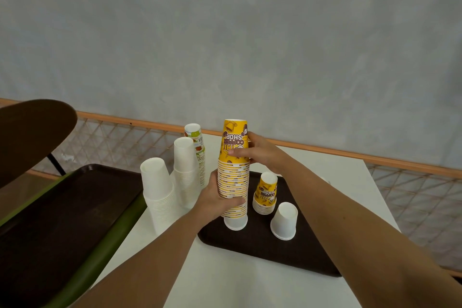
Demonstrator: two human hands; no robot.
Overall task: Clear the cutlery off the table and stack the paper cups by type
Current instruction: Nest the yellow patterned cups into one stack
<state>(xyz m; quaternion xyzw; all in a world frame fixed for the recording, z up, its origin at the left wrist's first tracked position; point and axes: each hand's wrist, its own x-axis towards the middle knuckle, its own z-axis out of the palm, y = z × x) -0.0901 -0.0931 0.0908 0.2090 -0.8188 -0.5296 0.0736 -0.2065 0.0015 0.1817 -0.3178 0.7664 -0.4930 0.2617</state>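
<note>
Head view: left hand [217, 199] grips the lower part of the tall yellow stack [233, 180], fingers curled round the rims. The right hand [255, 151] grips the top cup, thumb across the front. The stack is inverted and near upright, its base over a white cup [235, 223] that stands on the tray [295, 252]. Cannot tell whether that cup is nested in the stack or only under it. Judged step: shifting the yellow cups so the types are kept apart. To do it well, lift straight up with both grips, check that the white cup is left on the tray, then lower the column square over the short yellow stack [266, 194], just to its right on the tray. Risk: the column bows between the hands if tilted. Loose white cups [284, 221] stand front right of it. White stacks [160, 190] stand on the table [225, 282], left of the tray. No cutlery in view.
</note>
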